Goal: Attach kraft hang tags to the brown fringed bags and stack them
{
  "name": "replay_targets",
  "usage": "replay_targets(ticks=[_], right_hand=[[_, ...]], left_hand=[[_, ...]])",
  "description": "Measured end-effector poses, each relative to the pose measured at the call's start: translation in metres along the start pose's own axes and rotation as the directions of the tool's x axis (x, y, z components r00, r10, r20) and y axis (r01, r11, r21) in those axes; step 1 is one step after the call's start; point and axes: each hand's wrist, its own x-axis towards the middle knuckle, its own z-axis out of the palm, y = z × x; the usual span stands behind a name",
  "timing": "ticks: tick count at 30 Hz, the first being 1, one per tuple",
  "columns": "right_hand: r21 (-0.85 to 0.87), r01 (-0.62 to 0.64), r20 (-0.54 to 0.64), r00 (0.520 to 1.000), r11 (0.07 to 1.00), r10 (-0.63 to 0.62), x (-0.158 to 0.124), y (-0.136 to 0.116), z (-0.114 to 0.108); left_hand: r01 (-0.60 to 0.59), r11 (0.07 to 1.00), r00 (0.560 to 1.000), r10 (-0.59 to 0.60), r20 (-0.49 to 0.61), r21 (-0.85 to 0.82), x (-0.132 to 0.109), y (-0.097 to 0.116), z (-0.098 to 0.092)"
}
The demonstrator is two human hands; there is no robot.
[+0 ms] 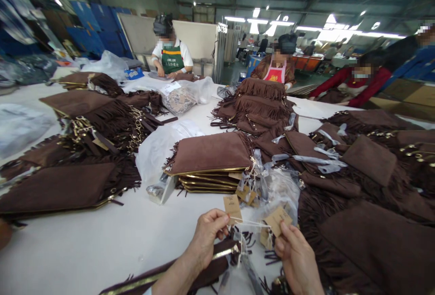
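Note:
My left hand (207, 236) pinches a small tan paper tag (232, 207) at its lower corner. My right hand (297, 256) pinches a second tan tag (277, 219) a little to the right. A thin white string (253, 224) runs between the two tags. Under both hands lies a brown suede fringed bag (190, 273) with a gold zipper, partly hidden by my wrists. Just beyond my hands stands a neat stack of the same brown bags (210, 152) with tags hanging at its right corner.
Piles of brown fringed bags (370, 172) cover the white table (102, 236) to the right, left (64, 186) and centre back. Clear plastic bags (180, 98) lie among them. Three people in aprons work at the far side, one in green (171, 55).

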Motion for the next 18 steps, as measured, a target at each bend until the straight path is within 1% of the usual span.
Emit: replay_targets(ticks=[5,9,11,15,18], right_hand=[[0.033,0.007,0.078,0.997,0.999,-0.009,0.004,-0.009,-0.006],[0.021,0.011,0.095,0.995,1.000,-0.013,0.005,-0.012,-0.002],[0.010,0.020,0.093,0.995,1.000,-0.021,0.008,-0.017,-0.001],[-0.009,0.065,0.070,0.995,0.998,-0.064,0.010,-0.035,0.000],[-0.010,0.078,0.076,0.994,0.997,-0.077,0.006,-0.046,0.003]], left_hand=[[0.018,1.000,0.999,-0.018,0.049,0.017,-0.001,0.006,0.002],[0.085,0.995,0.996,-0.087,0.030,0.052,-0.003,0.005,0.004],[0.083,0.988,0.995,-0.089,0.036,0.133,-0.005,0.004,0.004],[0.011,0.940,0.994,-0.047,0.095,0.340,-0.008,0.004,0.009],[-0.016,0.904,0.988,-0.050,0.143,0.427,-0.009,0.003,0.014]])
